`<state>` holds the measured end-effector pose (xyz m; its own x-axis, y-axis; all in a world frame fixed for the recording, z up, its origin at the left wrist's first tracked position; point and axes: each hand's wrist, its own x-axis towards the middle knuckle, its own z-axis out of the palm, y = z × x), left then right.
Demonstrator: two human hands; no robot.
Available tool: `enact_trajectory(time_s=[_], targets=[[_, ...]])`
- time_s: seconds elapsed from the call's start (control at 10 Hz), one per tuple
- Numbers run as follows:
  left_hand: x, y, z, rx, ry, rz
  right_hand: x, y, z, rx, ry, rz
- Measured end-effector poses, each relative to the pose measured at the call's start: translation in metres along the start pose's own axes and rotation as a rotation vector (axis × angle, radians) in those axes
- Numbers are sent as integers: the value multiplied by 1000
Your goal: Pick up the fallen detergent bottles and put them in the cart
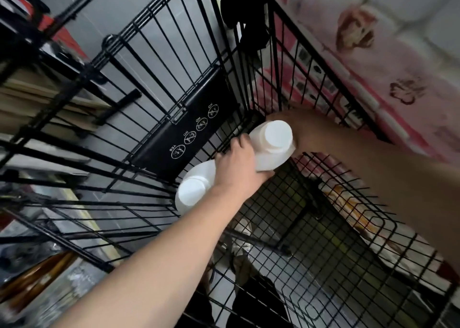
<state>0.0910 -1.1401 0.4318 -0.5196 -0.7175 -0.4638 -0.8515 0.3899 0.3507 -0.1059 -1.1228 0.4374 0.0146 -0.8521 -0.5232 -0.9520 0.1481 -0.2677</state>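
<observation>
Gripping with the left hand [239,163] the side of a white detergent bottle [271,153], thumb below and fingers curled over, white cap turned up toward the camera. Reaching in from the right with the right hand [298,126], mostly hidden behind the neck of this same bottle; cannot tell whether holding it or only steadying it.

Held low inside the black wire shopping cart [331,240], near the corner beside the black warning plate [189,133] with its YES and NO signs. Just beside the left wrist, a second white detergent bottle [196,185], cap up too, close against the end wall of the cart; cannot tell if standing on the mesh floor or carried by the same hand.

Judged as the placing step, late in the task, with both bottles already within the cart walls. Next, probably: lower the held bottle onto the mesh floor beside the second one, set it upright so as not to tip, then loosen the fingers and lift both arms out without catching the wires.
</observation>
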Motion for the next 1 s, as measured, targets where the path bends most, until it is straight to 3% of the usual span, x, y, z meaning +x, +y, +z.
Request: enact_trajectory(time_s=[0.7,1.0], targets=[[6,-10,23,109,70,-18,25,10,7,175,2,-42],[2,-14,30,-8,107,-53,33,8,9,168,45,-100]])
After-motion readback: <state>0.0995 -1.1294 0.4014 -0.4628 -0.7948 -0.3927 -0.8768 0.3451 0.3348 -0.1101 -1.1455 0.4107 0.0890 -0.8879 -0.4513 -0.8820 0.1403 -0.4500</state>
